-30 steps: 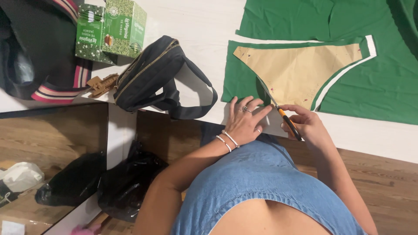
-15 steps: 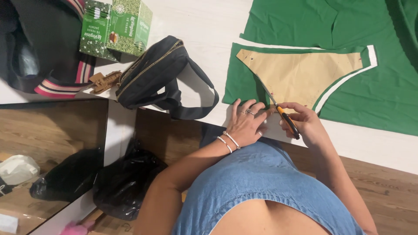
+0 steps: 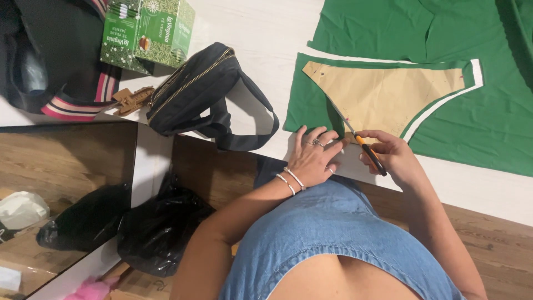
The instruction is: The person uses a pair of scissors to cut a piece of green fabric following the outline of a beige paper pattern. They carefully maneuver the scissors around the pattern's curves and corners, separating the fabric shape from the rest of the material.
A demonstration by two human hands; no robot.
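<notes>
- head view, hands: the right hand (image 3: 391, 155) was closed around the orange-handled scissors (image 3: 360, 140), just right of the frame's centre. the blades ran up and to the left along the lower left edge of the tan paper pattern (image 3: 388, 94).
- the left hand (image 3: 313, 158) lay flat with fingers spread, pressing the near edge of the green fabric (image 3: 311, 114) onto the white table (image 3: 266, 33), just beside the scissors.
- what had changed: compared with a second earlier, the whole scene sat a little lower and to the right in the frame, so the head had shifted. the scissor tips seemed to reach slightly further up the pattern's edge, which i judged to mean the cut was creeping on, with most of the outline not yet cut.
- the pattern stayed on the fabric in the upper right.
- rest of the view: a black bag (image 3: 194, 91) lay left of centre, a green box (image 3: 147, 33) at upper left, and black plastic bags (image 3: 155, 233) on the floor at lower left.
</notes>
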